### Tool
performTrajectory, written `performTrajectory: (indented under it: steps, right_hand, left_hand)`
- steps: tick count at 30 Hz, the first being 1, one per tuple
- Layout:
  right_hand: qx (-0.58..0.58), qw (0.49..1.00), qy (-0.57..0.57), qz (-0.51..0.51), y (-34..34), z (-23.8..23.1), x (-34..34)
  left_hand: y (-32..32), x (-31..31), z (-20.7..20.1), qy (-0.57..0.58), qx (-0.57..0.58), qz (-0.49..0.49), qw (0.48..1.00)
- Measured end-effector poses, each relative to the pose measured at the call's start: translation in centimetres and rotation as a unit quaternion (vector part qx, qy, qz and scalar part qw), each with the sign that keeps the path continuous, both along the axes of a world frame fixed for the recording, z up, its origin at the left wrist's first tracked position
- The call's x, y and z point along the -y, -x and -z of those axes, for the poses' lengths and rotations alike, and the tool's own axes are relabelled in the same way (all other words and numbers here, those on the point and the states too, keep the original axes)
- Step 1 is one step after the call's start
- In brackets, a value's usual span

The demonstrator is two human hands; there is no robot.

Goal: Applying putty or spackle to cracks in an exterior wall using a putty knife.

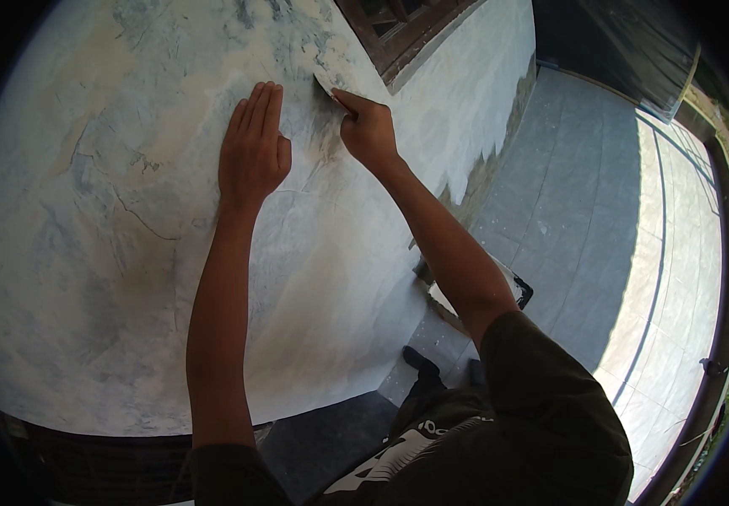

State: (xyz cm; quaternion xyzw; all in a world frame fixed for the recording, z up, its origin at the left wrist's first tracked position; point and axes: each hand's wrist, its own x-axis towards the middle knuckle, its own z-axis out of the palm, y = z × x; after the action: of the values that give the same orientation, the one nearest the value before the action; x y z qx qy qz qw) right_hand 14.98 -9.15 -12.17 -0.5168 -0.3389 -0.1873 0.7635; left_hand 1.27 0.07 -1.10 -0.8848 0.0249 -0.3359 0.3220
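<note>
A pale wall (314, 312) with worn, peeling paint and several cracks fills the left and middle of the view. My left hand (253, 156) lies on it, fingers stretched out together and pointing up, holding nothing. To its right, my right hand (370, 135) is closed around the handle of a scraper (325, 88). The scraper's thin blade points up and left and seems to meet the wall below a window corner; its exact contact I cannot make out. Grey, flaked patches show around the blade.
A dark brown window frame (398, 61) juts in at the top. Below my right forearm, partly hidden, stands a white-topped, dark-edged object (443, 297) on the grey tiled floor (562, 177). Dark sheeting (626, 51) hangs at the far right. My shoe (420, 361) is near the wall's foot.
</note>
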Motion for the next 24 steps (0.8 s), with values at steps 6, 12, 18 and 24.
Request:
performTrajectory:
  steps: [6,12,18,24]
  right_hand:
    - [0.071,0.981,0.1,-0.151,9.6,6.1,2.4]
    - [-0.491,0.707,0.1,-0.499,13.7,19.2,10.3]
    - [-0.668,0.625,-0.016,-0.404,10.0,27.7,19.8]
    - [-0.694,0.657,0.007,-0.294,7.3,33.2,27.7]
  left_hand:
    - [0.7,0.0,0.0,0.006,0.0,-0.001,1.0]
    - [0.7,-1.0,0.4,-0.014,0.019,0.022,0.999]
    - [0.5,-0.2,0.4,0.069,0.005,0.038,0.997]
    - [1.4,0.4,3.4,0.107,0.04,0.03,0.993]
